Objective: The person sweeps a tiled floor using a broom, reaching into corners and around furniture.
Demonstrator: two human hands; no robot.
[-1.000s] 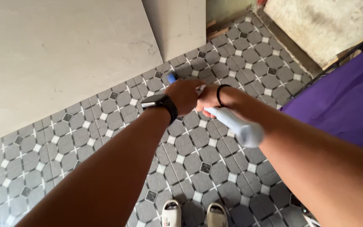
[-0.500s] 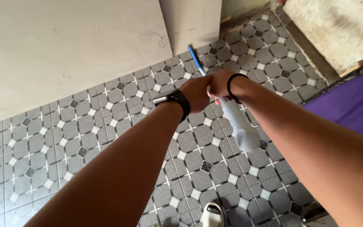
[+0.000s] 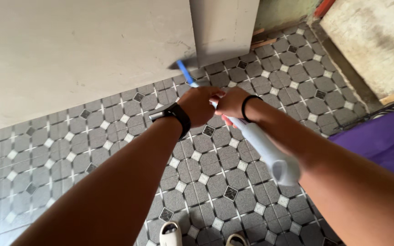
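Both my hands grip a long tool with a pale blue-grey handle [image 3: 265,148] and a brighter blue shaft [image 3: 184,72] that points away toward the wall. My left hand [image 3: 200,105], with a black watch on the wrist, holds the shaft further out. My right hand [image 3: 230,102], with a black band on the wrist, holds it just behind, touching the left. The handle's thick end runs back under my right forearm. The tool's far end is blurred and hidden at the wall's foot.
Grey octagonal floor tiles [image 3: 115,132] with small white and dark squares lie below. A pale wall [image 3: 78,41] and a column [image 3: 224,27] stand ahead. Purple cloth [image 3: 388,141] lies at right, a rough slab [image 3: 370,36] at top right. My white sandals [image 3: 172,233] show at the bottom.
The shaft's far end swung left toward the wall's foot, after swinging out further from my hands. My hands stayed closed on the tool. The view shifted a little.
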